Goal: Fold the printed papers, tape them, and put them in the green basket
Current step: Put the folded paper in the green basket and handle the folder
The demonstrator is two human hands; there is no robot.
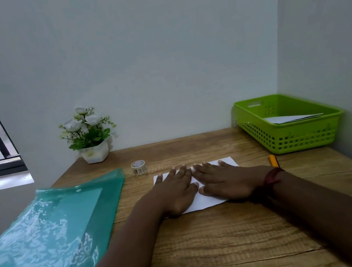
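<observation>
Head view, desk: the wood-grain desk (212, 243) carries everything; a teal plastic folder (48, 236) lies at its near left.
Paper: the white sheet (204, 199) lies flat mid-desk, under both palms.
Left grip: the left grip (177, 189) is spread flat with fingers straight, pressing the sheet's left half.
Right grip: the right grip (221, 181) lies likewise on the right half; the thumbs nearly meet.
Handling: probably light, thin and limp, apt to slide on wood; best pinched at a free corner.
Tape: the tape roll (138, 167) stands just beyond the sheet's far left corner.
Basket: the green basket (287, 138) sits far right, well apart, with a folded paper (293, 117) inside.
</observation>
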